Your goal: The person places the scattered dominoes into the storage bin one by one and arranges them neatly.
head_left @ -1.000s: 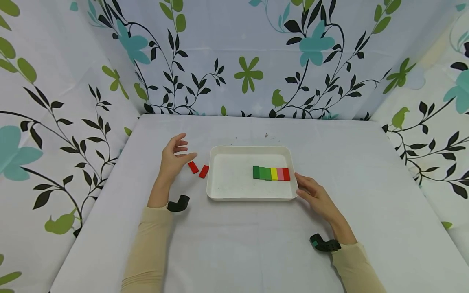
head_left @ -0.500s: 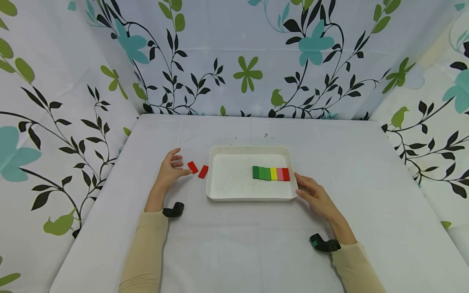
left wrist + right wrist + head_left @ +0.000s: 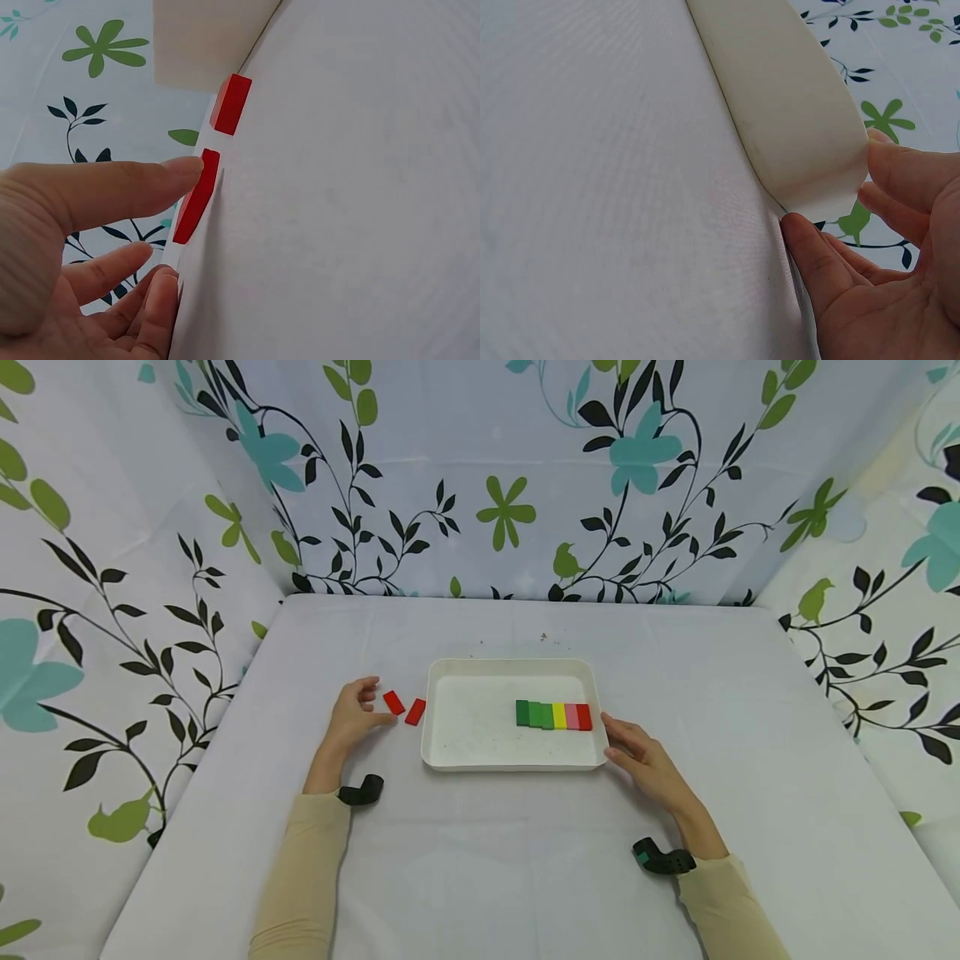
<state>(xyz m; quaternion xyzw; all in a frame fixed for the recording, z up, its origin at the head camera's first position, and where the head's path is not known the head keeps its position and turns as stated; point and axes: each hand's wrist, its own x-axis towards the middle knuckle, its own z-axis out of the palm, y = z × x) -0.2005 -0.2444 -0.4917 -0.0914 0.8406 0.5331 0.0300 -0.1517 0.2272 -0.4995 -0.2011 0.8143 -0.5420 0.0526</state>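
Note:
Two small red blocks lie on the white table left of the tray: a nearer-left red block [image 3: 393, 702] and a second red block [image 3: 416, 712] close to the tray's side. My left hand [image 3: 352, 714] is beside the first block, thumb and fingers apart; in the left wrist view the thumb tip overlaps that block [image 3: 198, 199]. With extended fingers my right hand [image 3: 647, 763] touches the right end of the white tray [image 3: 480, 760]. Its thumb is at the tray's rim in the right wrist view. A row of green, yellow, pink and red blocks [image 3: 553, 716] lies inside the tray.
White cloth [image 3: 480, 852] covers the table. Patterned curtains [image 3: 450, 460] stand behind it and at both sides. Small dark specks [image 3: 544, 637] lie behind the tray. Each wrist wears a black camera mount, such as the left mount [image 3: 362, 791].
My left hand has come down toward the near side, from above the left red block to beside it. My right hand, the tray and the blocks look unmoved.

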